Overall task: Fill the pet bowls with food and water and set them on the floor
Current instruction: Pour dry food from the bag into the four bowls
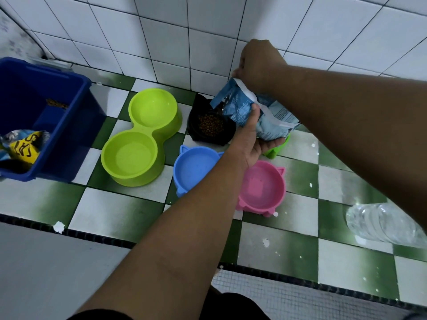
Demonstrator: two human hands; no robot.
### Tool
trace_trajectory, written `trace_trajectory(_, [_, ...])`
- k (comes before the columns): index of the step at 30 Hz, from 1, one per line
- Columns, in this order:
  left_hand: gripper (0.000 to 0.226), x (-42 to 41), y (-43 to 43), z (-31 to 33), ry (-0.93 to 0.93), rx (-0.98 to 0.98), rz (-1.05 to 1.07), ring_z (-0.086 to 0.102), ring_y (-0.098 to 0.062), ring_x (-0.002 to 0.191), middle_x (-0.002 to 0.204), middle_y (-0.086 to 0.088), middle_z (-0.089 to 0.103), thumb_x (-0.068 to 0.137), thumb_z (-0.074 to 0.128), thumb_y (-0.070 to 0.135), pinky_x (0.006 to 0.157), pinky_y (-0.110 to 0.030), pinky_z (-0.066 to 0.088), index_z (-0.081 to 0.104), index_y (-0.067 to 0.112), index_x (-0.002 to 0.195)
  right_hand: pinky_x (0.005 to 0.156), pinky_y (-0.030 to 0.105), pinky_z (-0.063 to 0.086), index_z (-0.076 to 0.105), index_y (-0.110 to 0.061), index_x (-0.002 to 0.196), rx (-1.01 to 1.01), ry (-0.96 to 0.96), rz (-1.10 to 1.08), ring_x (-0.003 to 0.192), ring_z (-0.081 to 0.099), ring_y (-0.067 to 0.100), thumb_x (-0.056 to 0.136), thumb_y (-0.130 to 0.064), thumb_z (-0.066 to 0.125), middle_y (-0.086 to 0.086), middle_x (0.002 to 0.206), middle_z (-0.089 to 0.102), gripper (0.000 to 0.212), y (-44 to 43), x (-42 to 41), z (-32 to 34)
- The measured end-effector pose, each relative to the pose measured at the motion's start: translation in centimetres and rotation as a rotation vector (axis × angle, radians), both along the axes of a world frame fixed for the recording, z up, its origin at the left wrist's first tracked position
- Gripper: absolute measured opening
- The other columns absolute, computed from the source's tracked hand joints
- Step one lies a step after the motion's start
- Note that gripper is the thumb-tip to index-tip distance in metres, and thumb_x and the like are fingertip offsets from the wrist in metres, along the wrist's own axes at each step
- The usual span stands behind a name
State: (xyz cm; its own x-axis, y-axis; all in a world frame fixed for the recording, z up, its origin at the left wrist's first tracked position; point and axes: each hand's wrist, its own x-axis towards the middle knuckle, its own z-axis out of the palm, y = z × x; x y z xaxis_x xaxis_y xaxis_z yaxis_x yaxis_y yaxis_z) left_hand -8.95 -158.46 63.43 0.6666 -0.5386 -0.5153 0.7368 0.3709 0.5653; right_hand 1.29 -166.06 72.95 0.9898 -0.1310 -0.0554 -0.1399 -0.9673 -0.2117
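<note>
Blue food bag (235, 107) tipped mouth-down over black bowl (193, 125) on floor (115, 209) — kibble (211, 128) inside. Left hand (250, 139) clamped under bag as support; right hand (258, 63) pinches raised end — likely steering pour. Pink bowl (261, 185) near, unfilled.

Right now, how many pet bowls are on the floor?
5: a lime double bowl at left, a black bowl beside it, a blue bowl and pink bowl nearer, and a green bowl mostly hidden under the food bag.
</note>
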Motion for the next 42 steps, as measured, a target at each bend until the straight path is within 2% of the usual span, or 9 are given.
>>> trace_trajectory(7, [0.057, 0.1, 0.5, 0.4, -0.002, 0.057, 0.016, 0.07, -0.034, 0.099, 0.126, -0.022, 0.063, 0.096, 0.062, 0.048, 0.081, -0.051, 0.061, 0.052, 0.008, 0.135, 0.072, 0.028, 0.044, 0.066, -0.004, 0.107, 0.099, -0.046, -0.044, 0.087, 0.058, 0.02, 0.089, -0.038, 0.071, 0.012, 0.103, 0.065, 0.039, -0.4, -1.0, 0.7])
trace_trajectory(10, [0.044, 0.1, 1.0, 0.8, -0.024, 0.06, -0.021, 0.071, -0.032, 0.096, 0.12, -0.019, 0.065, 0.097, 0.062, 0.045, 0.081, -0.049, 0.061, 0.056, 0.012, 0.125, 0.073, 0.028, 0.044, 0.066, -0.004, 0.106, 0.122, -0.06, -0.076, 0.089, 0.061, 0.022, 0.088, -0.038, 0.071, 0.012, 0.103, 0.066, 0.039, -0.3, -1.5, 1.0])
trace_trajectory(15, [0.041, 0.4, 2.1, 1.2, -0.055, 0.077, -0.052, 0.069, -0.031, 0.096, 0.12, -0.018, 0.064, 0.099, 0.064, 0.029, 0.073, -0.045, 0.064, 0.054, 0.007, 0.132, 0.069, 0.026, 0.044, 0.069, -0.002, 0.098, 0.189, -0.122, -0.174, 0.083, 0.063, 0.021, 0.089, -0.034, 0.071, 0.009, 0.09, 0.064, 0.033, -0.4, -2.8, 2.1])
trace_trajectory(19, [0.043, 0.6, 2.5, 1.6, -0.086, 0.067, -0.096, 0.07, -0.029, 0.098, 0.118, -0.014, 0.066, 0.098, 0.066, 0.023, 0.082, -0.05, 0.062, 0.054, 0.008, 0.136, 0.066, 0.025, 0.04, 0.07, -0.004, 0.089, 0.206, -0.181, -0.214, 0.077, 0.06, 0.018, 0.09, -0.034, 0.07, 0.006, 0.082, 0.065, 0.03, -0.1, -4.3, 3.4])
trace_trajectory(23, [0.049, -0.3, 2.1, 2.5, -0.114, 0.063, -0.128, 0.067, -0.038, 0.112, 0.131, -0.019, 0.064, 0.095, 0.069, 0.024, 0.087, -0.053, 0.06, 0.053, 0.008, 0.139, 0.068, 0.025, 0.042, 0.072, -0.005, 0.092, 0.207, -0.23, -0.242, 0.076, 0.06, 0.015, 0.09, -0.031, 0.069, 0.002, 0.081, 0.065, 0.026, -0.6, -6.2, 5.1])
trace_trajectory(26, [0.045, -1.3, 1.0, 3.3, -0.114, 0.033, -0.139, 0.067, -0.041, 0.112, 0.128, -0.019, 0.066, 0.094, 0.071, 0.024, 0.08, -0.05, 0.063, 0.057, 0.008, 0.134, 0.073, 0.03, 0.05, 0.073, -0.005, 0.094, 0.177, -0.239, -0.242, 0.083, 0.064, 0.02, 0.089, -0.033, 0.07, 0.009, 0.09, 0.071, 0.029, -1.7, -7.6, 6.4])
trace_trajectory(29, [0.023, -2.9, -0.9, 3.7, -0.109, -0.008, -0.17, 0.068, -0.036, 0.104, 0.115, -0.012, 0.07, 0.096, 0.068, 0.023, 0.081, -0.051, 0.061, 0.063, 0.013, 0.116, 0.072, 0.028, 0.045, 0.074, -0.004, 0.093, 0.142, -0.197, -0.244, 0.089, 0.065, 0.025, 0.088, -0.033, 0.072, 0.013, 0.093, 0.071, 0.03, -3.5, -8.6, 7.2])
trace_trajectory(34, [0.045, -5.9, -5.0, 3.0, -0.034, -0.037, -0.124, 0.064, -0.041, 0.115, 0.124, -0.017, 0.066, 0.09, 0.073, 0.029, 0.087, -0.054, 0.059, 0.059, 0.008, 0.127, 0.077, 0.033, 0.053, 0.074, -0.004, 0.093, 0.088, -0.11, -0.192, 0.091, 0.067, 0.029, 0.086, -0.034, 0.074, 0.016, 0.094, 0.072, 0.03, -6.1, -9.8, 6.0])
trace_trajectory(42, [0.058, -8.6, -9.0, 0.0, 0.071, -0.114, -0.062, 0.062, -0.037, 0.114, 0.133, -0.019, 0.058, 0.101, 0.056, 0.044, 0.072, -0.042, 0.065, 0.045, 0.007, 0.145, 0.081, 0.038, 0.053, 0.07, 0.0, 0.096, -0.037, 0.053, -0.091, 0.098, 0.064, 0.037, 0.086, -0.037, 0.073, 0.022, 0.1, 0.068, 0.038, -9.1, -9.4, 1.1])
